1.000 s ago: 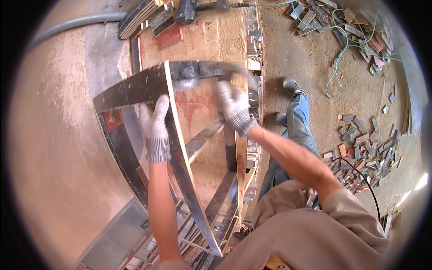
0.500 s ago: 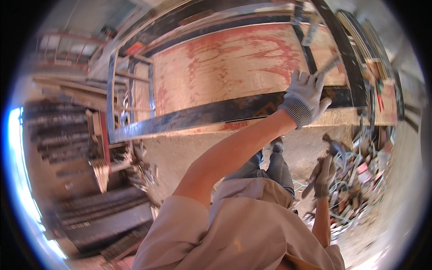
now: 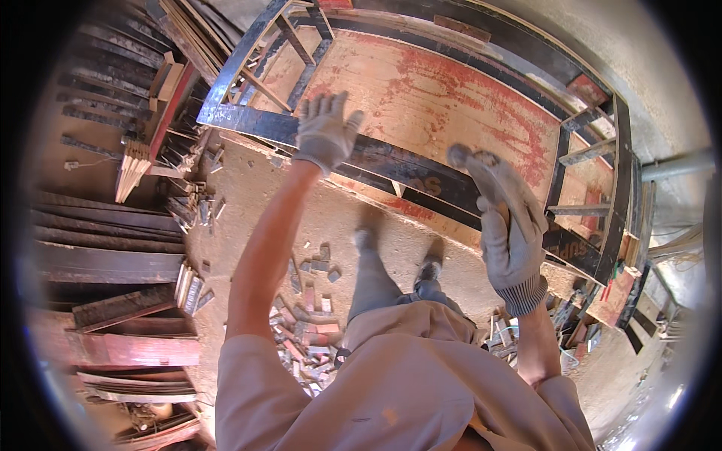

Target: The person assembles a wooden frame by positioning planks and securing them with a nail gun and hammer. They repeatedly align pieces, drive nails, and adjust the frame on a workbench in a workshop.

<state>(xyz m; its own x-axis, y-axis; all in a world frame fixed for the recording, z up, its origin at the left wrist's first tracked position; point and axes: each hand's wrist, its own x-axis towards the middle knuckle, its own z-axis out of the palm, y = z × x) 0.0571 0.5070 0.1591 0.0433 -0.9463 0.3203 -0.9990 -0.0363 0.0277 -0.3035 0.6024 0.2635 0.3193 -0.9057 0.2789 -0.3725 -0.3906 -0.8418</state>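
A large formwork panel [image 3: 451,98], reddish plywood in a dark steel frame, lies tilted across the top of the view. My gloved left hand [image 3: 325,131] rests flat against its near steel rail [image 3: 248,120], fingers spread. My gloved right hand [image 3: 511,248] is raised in front of the same rail further right. It grips a hammer-like tool [image 3: 489,177] whose grey head points up toward the plywood face. My legs and shoes [image 3: 430,267] stand on the dirt just below the panel.
Stacks of dark steel bars and planks [image 3: 105,240] fill the left side. Small wood and brick scraps [image 3: 308,316] litter the dirt ground by my feet. A grey pipe [image 3: 677,164] runs off at the right, with more offcuts [image 3: 602,316] below the panel's right end.
The view has swung and the panel now lies broad across the top. My right hand has come up from my side with the tool; my left hand lies spread on the rail.
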